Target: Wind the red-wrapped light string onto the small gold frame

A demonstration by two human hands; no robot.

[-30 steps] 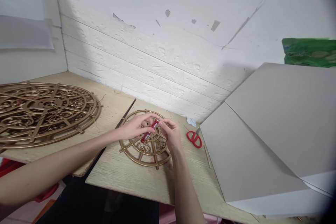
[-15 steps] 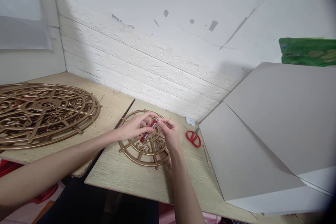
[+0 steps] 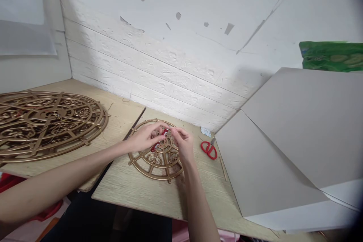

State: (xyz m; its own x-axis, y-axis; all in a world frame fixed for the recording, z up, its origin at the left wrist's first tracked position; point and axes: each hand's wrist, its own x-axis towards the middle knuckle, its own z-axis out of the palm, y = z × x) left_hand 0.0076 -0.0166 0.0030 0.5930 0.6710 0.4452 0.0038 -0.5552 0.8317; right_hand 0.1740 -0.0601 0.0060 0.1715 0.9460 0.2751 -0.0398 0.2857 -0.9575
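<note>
My left hand (image 3: 145, 137) is closed around a slim red piece with a white and silvery middle (image 3: 154, 146), gripped between thumb and fingers. What exactly this piece is I cannot make out. At its upper end my right hand (image 3: 183, 143) pinches thumb and forefinger together; whatever lies between those fingertips is too small to name. Below both hands a round gold openwork panel (image 3: 155, 176) with scroll ornaments lies flat on the wooden board (image 3: 136, 193). The hands cover part of its far half.
Red-handled scissors (image 3: 209, 150) and a thin stick (image 3: 223, 168) lie to the right. A stack of gold openwork panels (image 3: 87, 141) with loose thread is on the left. Large grey-white sheets (image 3: 272, 159) lean at the right, near a green packet (image 3: 331, 56). A white wall (image 3: 170, 68) stands behind.
The red piece has tilted or turned slightly in my left hand and shows less of its face. My right fingertips have shifted a little at its upper end.
</note>
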